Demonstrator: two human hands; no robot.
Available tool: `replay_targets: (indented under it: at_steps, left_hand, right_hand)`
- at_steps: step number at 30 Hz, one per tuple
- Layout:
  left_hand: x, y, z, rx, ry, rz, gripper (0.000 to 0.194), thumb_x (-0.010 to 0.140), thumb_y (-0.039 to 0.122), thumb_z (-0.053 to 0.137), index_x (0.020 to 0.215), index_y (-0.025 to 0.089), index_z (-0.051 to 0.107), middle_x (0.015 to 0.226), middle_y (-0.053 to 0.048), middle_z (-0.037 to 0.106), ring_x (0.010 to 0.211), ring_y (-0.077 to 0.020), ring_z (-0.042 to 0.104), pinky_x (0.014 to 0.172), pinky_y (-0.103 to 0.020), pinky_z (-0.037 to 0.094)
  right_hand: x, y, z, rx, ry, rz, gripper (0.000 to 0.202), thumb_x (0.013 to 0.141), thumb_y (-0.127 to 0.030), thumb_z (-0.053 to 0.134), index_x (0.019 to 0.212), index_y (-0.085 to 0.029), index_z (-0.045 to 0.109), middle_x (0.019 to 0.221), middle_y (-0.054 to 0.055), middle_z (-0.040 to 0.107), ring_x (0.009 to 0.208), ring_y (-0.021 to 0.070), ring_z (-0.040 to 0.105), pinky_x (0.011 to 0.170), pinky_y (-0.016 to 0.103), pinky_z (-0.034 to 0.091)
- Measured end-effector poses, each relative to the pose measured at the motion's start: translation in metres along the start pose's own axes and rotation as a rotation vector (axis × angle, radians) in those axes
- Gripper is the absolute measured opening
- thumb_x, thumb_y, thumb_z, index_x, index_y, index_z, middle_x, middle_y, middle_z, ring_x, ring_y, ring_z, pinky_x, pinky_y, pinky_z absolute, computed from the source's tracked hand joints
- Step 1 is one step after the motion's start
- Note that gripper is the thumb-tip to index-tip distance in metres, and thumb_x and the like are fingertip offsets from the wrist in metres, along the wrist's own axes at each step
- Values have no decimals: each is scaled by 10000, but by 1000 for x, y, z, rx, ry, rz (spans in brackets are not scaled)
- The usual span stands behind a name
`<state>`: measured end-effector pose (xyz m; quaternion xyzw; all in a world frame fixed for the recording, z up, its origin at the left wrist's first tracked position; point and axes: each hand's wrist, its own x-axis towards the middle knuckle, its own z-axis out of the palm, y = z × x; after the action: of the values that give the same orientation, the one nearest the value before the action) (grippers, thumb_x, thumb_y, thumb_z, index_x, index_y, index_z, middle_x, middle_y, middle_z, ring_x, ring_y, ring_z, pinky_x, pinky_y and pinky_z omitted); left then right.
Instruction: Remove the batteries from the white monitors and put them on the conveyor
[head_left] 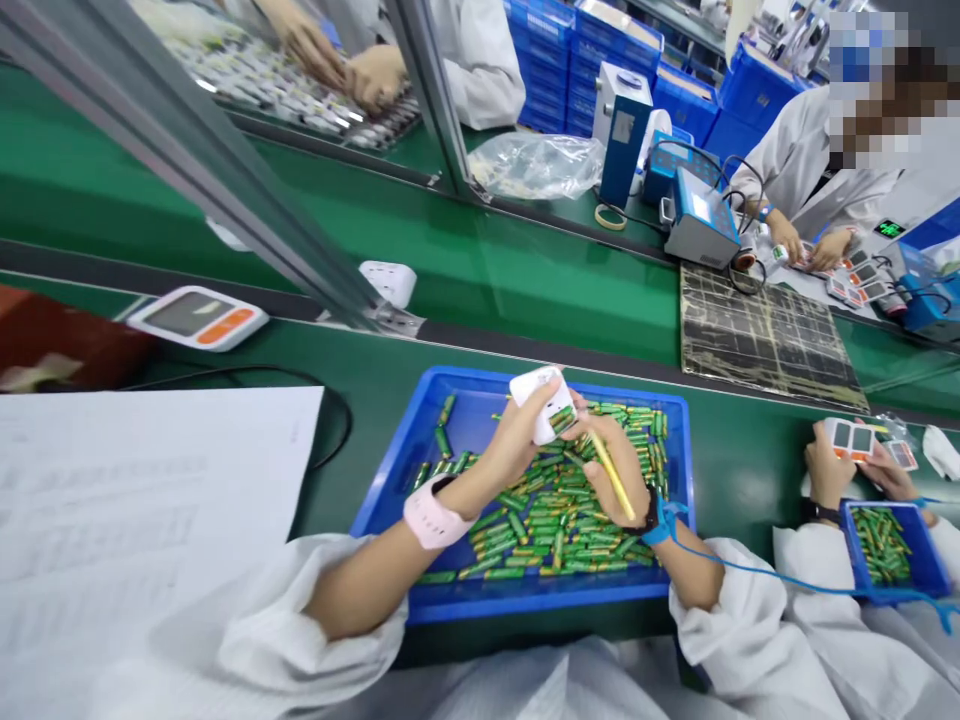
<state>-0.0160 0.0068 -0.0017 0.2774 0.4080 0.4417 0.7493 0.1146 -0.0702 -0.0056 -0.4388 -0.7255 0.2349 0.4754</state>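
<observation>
Hands over the battery tray

My left hand (517, 435) grips a white device (541, 400); my right hand (619, 470) clasps a yellow pen (611, 472), above green batteries (540, 510) in the blue tray (420, 440).

A blue plastic tray (420, 440) holding green cylindrical batteries (555, 520) lies near centre, white paper sheets (135, 520) left, a smaller blue plastic tray (930, 575) right.

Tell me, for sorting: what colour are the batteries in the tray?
Green batteries with gold ends, in the head view.
</observation>
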Motion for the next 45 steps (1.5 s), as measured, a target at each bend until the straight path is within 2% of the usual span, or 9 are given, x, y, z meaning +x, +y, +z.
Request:
replay_targets:
  at_steps: [4,12,16,19,24,34,38,42,45]
  left_hand:
    - [-3,4,2,-10,4,-23,589,657,435,737,1136,164,527,745,1,679,680,-177,663,680,-293,525]
    - [-2,1,1,186,30,135,568,660,443,706,1112,178,487,743,20,607,688,-165,606,672,-288,481]
    - [1,3,-4,380,142,302,511,645,360,706,1079,196,492,796,20,596,735,-154,588,714,-272,460]
    - [3,7,-4,232,90,206,522,653,370,680,1104,185,493,746,24,611,696,-152,604,675,-263,466]
    - [-1,9,-1,46,-18,50,539,652,392,663,1112,142,535,738,-1,648,669,-165,631,658,-278,495]
    - [-3,-5,-2,114,-155,78,574,651,415,704,1128,148,527,729,-8,640,624,-166,617,615,-289,493]
    - [8,-14,-8,218,-68,185,571,651,367,775,1106,189,479,877,-33,665,717,-164,648,675,-289,515]
    - [33,5,-8,296,-50,145,422,830,400,652,1150,177,493,1024,-101,685,860,-184,677,723,-290,544]
    - [66,30,-8,427,-55,48,362,858,420,622,1060,121,604,919,-118,704,777,-207,685,636,-298,557]
  right_hand:
    - [0,-5,-2,13,-52,17,466,1003,-524,231,1242,-335,582,1015,50,672,948,199,609,857,357,503]
    - [0,-5,1,3,-78,79,476,999,-468,240,1057,-258,663,897,45,695,852,182,628,822,351,506]
    - [4,-1,0,-32,134,219,394,994,-392,310,910,-260,671,878,47,696,847,192,624,828,353,492]
    - [7,4,-3,21,284,372,395,988,-390,342,866,-211,673,810,39,697,814,191,639,831,348,497]
    - [10,6,-2,332,214,522,415,951,-438,369,869,-174,680,728,32,689,713,186,650,740,321,538]
    - [7,18,-4,604,248,639,390,857,-493,426,653,-200,582,511,11,524,497,154,518,525,283,478]
    - [4,21,-8,448,284,677,413,884,-516,416,767,-223,682,661,78,633,650,224,622,665,375,542]
    - [-4,28,-9,86,123,644,388,890,-570,427,955,-306,704,813,99,697,798,309,673,801,490,544]
    - [-6,34,-7,2,-88,468,265,863,-526,510,966,-353,682,910,75,701,894,325,676,850,501,547]
